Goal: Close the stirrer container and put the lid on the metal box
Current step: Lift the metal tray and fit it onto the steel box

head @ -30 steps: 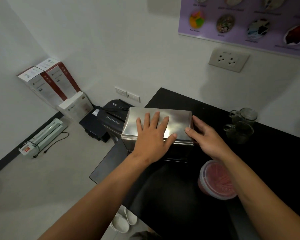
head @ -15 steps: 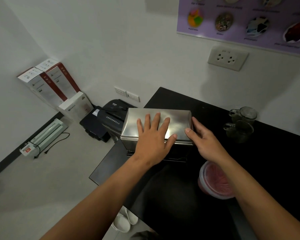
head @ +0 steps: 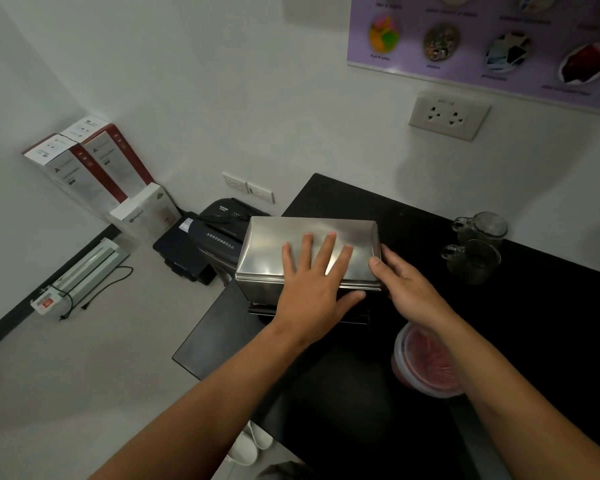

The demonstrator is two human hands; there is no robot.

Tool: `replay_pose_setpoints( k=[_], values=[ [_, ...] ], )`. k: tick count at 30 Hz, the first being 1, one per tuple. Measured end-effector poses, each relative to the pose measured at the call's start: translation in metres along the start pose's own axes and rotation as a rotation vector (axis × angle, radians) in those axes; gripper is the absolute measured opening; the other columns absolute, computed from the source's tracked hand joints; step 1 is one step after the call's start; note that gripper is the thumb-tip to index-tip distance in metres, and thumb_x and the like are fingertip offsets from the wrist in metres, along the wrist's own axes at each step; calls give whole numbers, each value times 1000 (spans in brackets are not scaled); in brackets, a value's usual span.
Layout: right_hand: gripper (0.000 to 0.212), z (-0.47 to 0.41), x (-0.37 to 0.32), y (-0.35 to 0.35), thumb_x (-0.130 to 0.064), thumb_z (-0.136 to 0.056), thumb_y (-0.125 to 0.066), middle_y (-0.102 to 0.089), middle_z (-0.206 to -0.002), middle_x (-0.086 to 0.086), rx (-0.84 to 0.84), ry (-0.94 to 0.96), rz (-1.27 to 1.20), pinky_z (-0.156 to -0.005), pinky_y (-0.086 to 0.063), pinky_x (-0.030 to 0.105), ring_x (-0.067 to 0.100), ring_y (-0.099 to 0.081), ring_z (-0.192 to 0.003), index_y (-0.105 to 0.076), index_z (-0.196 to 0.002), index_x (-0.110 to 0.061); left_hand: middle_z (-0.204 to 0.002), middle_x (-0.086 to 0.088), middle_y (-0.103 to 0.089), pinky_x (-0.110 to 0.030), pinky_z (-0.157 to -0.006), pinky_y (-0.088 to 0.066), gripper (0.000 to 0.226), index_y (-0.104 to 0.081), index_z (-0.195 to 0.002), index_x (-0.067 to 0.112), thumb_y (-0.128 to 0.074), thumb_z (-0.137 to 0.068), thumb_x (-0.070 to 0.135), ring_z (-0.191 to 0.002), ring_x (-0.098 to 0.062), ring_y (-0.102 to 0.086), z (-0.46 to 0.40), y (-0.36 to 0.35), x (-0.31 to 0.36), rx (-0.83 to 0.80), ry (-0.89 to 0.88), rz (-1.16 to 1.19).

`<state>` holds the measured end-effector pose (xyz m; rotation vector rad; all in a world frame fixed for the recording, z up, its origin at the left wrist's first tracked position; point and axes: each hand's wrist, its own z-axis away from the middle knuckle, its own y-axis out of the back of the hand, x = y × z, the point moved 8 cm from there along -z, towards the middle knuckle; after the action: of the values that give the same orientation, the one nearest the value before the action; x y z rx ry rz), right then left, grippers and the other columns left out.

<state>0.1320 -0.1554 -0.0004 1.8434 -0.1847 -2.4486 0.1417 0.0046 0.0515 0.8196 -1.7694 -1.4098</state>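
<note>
A shiny metal lid [head: 267, 247] sits on top of the metal box [head: 260, 292] at the left end of the black counter [head: 343, 393]. My left hand [head: 312, 282] lies flat on the lid with its fingers spread and its thumb along the lid's front edge. My right hand [head: 406, 289] grips the lid's right end, thumb on top. The round stirrer container [head: 426, 362], holding red stirrers under a translucent lid, stands on the counter just below my right wrist.
Two glass mugs [head: 475, 244] stand on the counter to the right of the box. The counter's left edge drops to the floor, where a black shredder [head: 219, 233] and cardboard boxes [head: 90, 164] stand. A wall socket [head: 447, 114] is above the counter.
Almost nothing has moved. Both hands stay on the lid in the same places; only the view has shifted slightly.
</note>
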Motion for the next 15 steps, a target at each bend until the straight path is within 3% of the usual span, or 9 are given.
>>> replay_pose_setpoints(
  k=[2, 4, 6, 10, 15],
  values=[
    [59, 1, 0, 0, -47, -101, -59, -70, -130, -15, -36, -43, -56, -105, -49, 30, 5, -67, -121, -43, -156, -37, -165, -17, -43, -76, -118, -21, 75, -49, -155, 16, -66, -94, 56, -152, -51, -33, -1, 3, 7, 29, -53, -13],
    [54, 1, -4, 0, -42, -102, -59, -74, -128, -10, -72, -56, -73, -94, -53, 24, 3, -70, -114, -47, -154, -34, -159, -17, -51, -75, -115, -28, 71, -57, -149, 13, -76, -90, 48, -148, -50, -42, -3, 7, 8, 69, -75, -12],
    [48, 3, -7, 0, -37, -104, -57, -76, -125, -10, -92, -52, -65, -89, -55, 23, 4, -71, -112, -50, -151, -34, -157, -15, -54, -73, -114, -30, 69, -60, -147, 14, -78, -89, 46, -146, -49, -45, -3, 9, 7, 86, -82, -17],
    [39, 4, -10, 1, -35, -105, -56, -77, -121, -11, -95, -38, -54, -101, -54, 36, 10, -72, -114, -55, -144, -40, -158, -14, -54, -71, -114, -32, 68, -60, -148, 15, -76, -90, 47, -146, -46, -46, -2, 7, 7, 90, -88, -46],
    [46, 8, -9, -2, -32, -105, -57, -75, -127, -4, -111, -20, -45, -106, -52, 39, 12, -70, -118, -50, -150, -37, -159, -14, -52, -71, -115, -34, 63, -59, -148, 15, -73, -94, 43, -147, -45, -45, 1, 1, 9, 101, -98, -49]
  ],
)
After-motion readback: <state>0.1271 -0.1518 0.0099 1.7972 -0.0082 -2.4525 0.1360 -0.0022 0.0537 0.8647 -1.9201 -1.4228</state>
